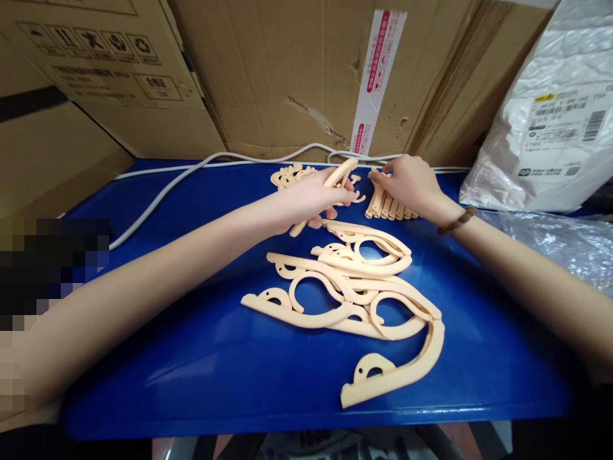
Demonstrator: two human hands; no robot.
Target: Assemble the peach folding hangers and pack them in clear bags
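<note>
My left hand [313, 197] is closed around a cream plastic hanger arm [342, 171], one end of which sticks up above the fingers. My right hand [412, 182] reaches to a row of similar loose hanger arms [393, 207] at the back of the table, its fingertips pinching the end of the leftmost one. Behind my left hand lies a pile of small cream hook pieces [290, 176], partly hidden by it. Nearer to me, several joined folding hangers [316, 319] overlap in a loose heap, with one bent arm [397, 377] pointing toward the front edge.
The blue table [201, 377] backs onto large cardboard boxes [287, 76]. A white cable [163, 207] runs along its rear and left side. At the right stand a white plastic mailing bag [531, 140] and clear plastic wrap [555, 246]. A person's blurred-out part shows at far left.
</note>
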